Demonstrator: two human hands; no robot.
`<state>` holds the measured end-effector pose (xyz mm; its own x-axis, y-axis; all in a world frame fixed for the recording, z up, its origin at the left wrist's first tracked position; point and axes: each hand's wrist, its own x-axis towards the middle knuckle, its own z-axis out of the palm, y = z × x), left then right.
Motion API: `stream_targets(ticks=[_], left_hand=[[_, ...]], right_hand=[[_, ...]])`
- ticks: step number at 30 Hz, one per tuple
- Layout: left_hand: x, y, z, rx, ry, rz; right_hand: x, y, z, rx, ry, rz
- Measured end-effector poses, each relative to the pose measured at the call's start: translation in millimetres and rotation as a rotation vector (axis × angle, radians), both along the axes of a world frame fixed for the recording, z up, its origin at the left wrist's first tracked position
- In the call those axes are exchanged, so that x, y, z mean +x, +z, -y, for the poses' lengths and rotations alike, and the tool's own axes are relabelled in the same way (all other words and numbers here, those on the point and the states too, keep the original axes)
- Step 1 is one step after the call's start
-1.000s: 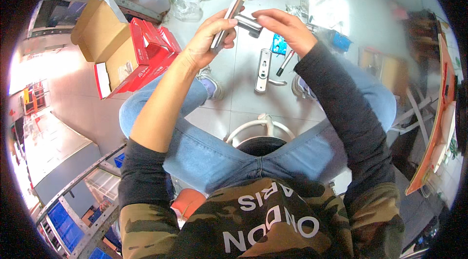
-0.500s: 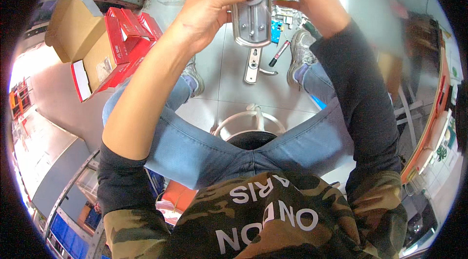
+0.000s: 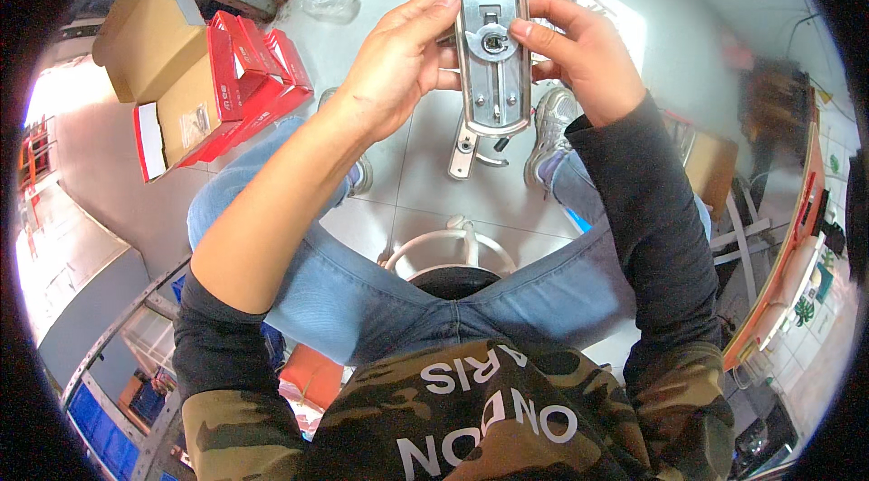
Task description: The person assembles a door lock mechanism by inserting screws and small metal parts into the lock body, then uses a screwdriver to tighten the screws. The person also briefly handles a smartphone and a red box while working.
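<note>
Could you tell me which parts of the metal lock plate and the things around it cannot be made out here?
- Head view: the metal lock plate runs past the picture's upper edge.
- The left hand and right hand cover its side edges.
- A second metal plate on the floor is half hidden behind the held one.
- The open red boxes show contents too small to identify.
</note>
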<state>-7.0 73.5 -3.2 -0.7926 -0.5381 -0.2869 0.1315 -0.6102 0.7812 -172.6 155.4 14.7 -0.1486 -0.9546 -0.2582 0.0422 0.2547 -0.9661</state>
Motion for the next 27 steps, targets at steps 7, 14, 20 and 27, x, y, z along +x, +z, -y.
stream_targets(ticks=[7,14,20,27], left_hand=[[3.9,0.1,0.1,-0.143,-0.046,0.069],[3.2,0.9,-0.4,-0.162,-0.033,0.143],[3.9,4.1,-0.6,-0.202,-0.039,0.157],[8.0,12.1,8.4,-0.481,0.255,0.231]], right_hand=[[-0.2,-1.0,2.7,0.009,0.010,0.033],[3.7,-1.0,6.9,0.068,-0.030,0.056],[2.0,-2.3,4.9,0.048,0.004,0.070],[-4.8,-10.1,3.7,0.039,-0.096,0.296]])
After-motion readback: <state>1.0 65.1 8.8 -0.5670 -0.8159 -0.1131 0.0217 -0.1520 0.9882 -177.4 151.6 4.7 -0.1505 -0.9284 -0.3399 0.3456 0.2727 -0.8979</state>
